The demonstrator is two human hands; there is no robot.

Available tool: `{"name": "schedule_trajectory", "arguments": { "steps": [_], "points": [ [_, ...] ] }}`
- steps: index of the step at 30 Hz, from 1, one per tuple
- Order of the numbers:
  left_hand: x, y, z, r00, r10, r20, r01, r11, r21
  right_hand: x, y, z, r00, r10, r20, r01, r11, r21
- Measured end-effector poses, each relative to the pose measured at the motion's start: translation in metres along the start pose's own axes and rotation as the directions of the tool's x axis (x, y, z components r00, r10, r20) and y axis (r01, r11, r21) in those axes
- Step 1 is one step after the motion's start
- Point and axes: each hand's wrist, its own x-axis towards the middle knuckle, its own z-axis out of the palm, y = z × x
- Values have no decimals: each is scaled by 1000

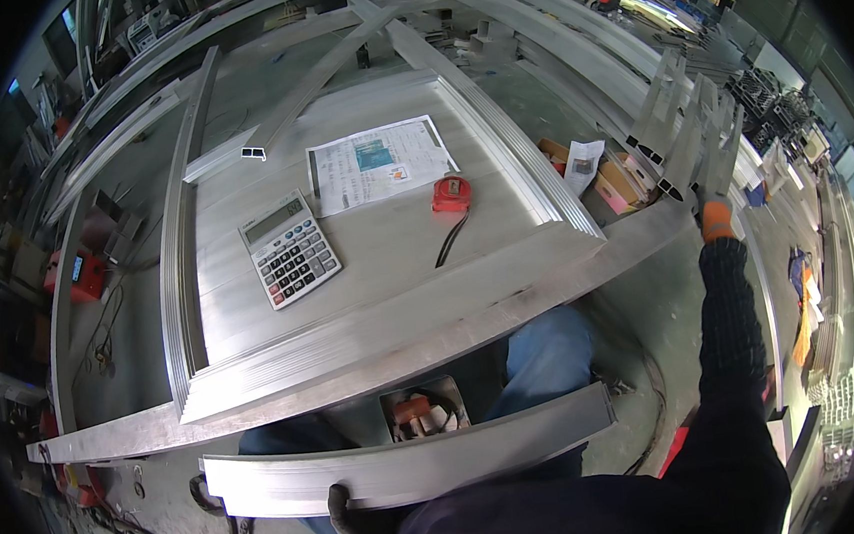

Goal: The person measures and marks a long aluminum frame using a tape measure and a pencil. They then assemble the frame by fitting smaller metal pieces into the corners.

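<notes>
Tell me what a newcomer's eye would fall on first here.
First, probably the red tape measure on the framed metal panel, with the calculator to its left and a printed sheet lying farther back. Next, the long silvery piece across the front of the knees, held at its lower edge by the gloved left hand.

Here, glare whitens the panel [226,328] along its left edge; the front beam [636,242] bows, distant stock [780,94] blurs, black rings the view.

There is one calculator [290,250], one tape measure [452,196] and one metal profile [418,466] over the lap [551,356].
</notes>
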Motion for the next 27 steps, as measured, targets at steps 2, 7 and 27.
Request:
{"name": "schedule_trajectory", "arguments": {
  "steps": [2, 7, 27],
  "points": [
    [-15, 10, 4, 997, 58, -42, -55, 997, 54, -109, -53, 52, 932, 343, 117, -360, 838, 411],
    [-9, 9, -17, 997, 66, -30, -65, 997, 45, -262, -109, 8, 963, 258, 74, -252, 776, 578],
    [-8, 5, -11, 996, 85, 5, -85, 995, 50, -399, -332, -41, 800, -414, 434, -5, 720, 694]
  ]
}}
